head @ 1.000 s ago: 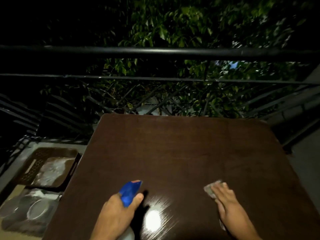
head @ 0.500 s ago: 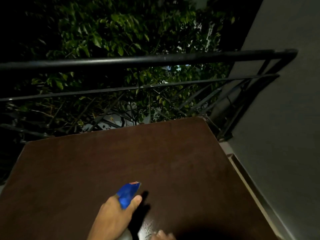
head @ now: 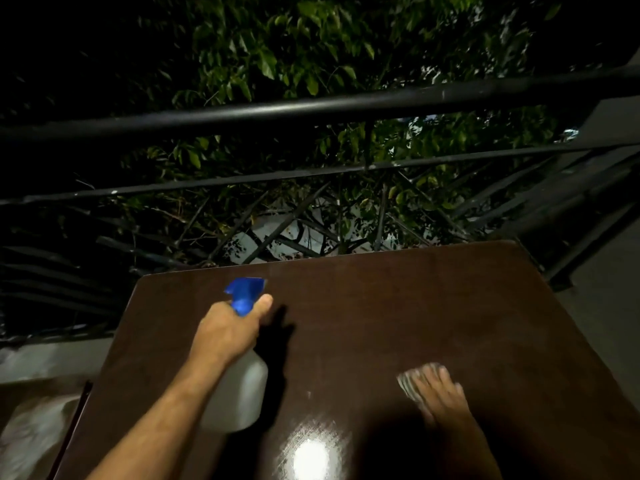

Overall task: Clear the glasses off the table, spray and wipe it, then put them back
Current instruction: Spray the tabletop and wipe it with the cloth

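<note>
table [head: 398, 306]: dark brown, glossy, by railing [head: 311, 105]. left hand [head: 228, 332] wrapped around spray bottle [head: 242, 382], blue nozzle forward. right hand [head: 440, 393] flat, fingers extended, pressing cloth [head: 408, 384] onto tabletop.

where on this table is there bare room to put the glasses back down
Free: the far half of the table, between spray bottle and right edge. Taken: left side by the left hand, near right by the right hand on the cloth.
</note>
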A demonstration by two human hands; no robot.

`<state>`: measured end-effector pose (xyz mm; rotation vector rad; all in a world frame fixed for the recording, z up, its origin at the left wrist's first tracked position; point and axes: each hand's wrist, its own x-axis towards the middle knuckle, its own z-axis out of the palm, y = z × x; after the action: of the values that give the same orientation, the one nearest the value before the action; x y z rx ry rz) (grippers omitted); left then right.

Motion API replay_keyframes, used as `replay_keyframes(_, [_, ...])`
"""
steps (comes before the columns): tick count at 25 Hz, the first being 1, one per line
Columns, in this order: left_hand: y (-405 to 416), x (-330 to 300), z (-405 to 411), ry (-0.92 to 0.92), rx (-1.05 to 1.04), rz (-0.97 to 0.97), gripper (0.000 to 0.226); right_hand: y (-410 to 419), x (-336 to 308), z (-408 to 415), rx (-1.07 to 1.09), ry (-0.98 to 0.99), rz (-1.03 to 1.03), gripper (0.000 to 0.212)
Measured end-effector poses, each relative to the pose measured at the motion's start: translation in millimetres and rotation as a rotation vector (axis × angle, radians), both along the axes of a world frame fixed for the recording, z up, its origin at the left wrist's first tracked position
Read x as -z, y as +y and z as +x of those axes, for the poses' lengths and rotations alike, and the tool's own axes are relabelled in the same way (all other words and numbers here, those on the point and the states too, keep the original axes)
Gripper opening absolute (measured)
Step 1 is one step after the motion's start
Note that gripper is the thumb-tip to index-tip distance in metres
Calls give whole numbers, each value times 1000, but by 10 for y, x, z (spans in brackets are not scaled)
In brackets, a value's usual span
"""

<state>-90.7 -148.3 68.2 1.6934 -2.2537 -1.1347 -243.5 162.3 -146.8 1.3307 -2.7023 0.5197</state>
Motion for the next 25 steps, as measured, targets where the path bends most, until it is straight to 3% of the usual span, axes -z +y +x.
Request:
replay_keyframes(1, [-107, 34, 10, 3, -4, 2, 56, -252, -155, -243, -56, -20, -27, 60])
replay_keyframes(4, [-307, 145, 72, -1, 15, -8, 58, -1295, -589, -565, 92, -235, -50, 52])
replay_keyframes(7, [-501, 294, 178, 2, 22, -17, 60, -2251, -613, -749, 236, -213, -26, 52])
replay_keyframes(11, [-691, 400, 358, -15, 12, 17, 57, -3325, -678, 108, -211, -348, 26, 68])
replay_keyframes(13, [-778, 437, 413, -14, -16, 22, 55, -3496, -657, 493, -414, -314, 73, 64])
replay_keyframes(16, [-870, 469, 458, -12, -35, 27, 55, -3428, -595, 248, -434, -197, 47, 69])
replay_keyframes(18, [-858, 444, 478, -6, -35, 39, 57, -3281, -546, -195, -248, -105, 75, 85])
replay_keyframes(19, [-873, 447, 492, -2, -35, 42, 57, -3207, -499, -391, -85, -135, 65, 83])
replay_keyframes(21, [-891, 435, 523, 0, -35, 59, 59, -3129, -498, -547, 203, -187, 24, 61])
replay_keyframes(22, [-898, 403, 551, 5, -26, 66, 59, -3203, -549, -494, 216, -149, -29, 55])
replay_keyframes(25, [-931, 341, 575, 17, -13, 28, 59, -3481, -729, 158, -99, -74, -41, 51])
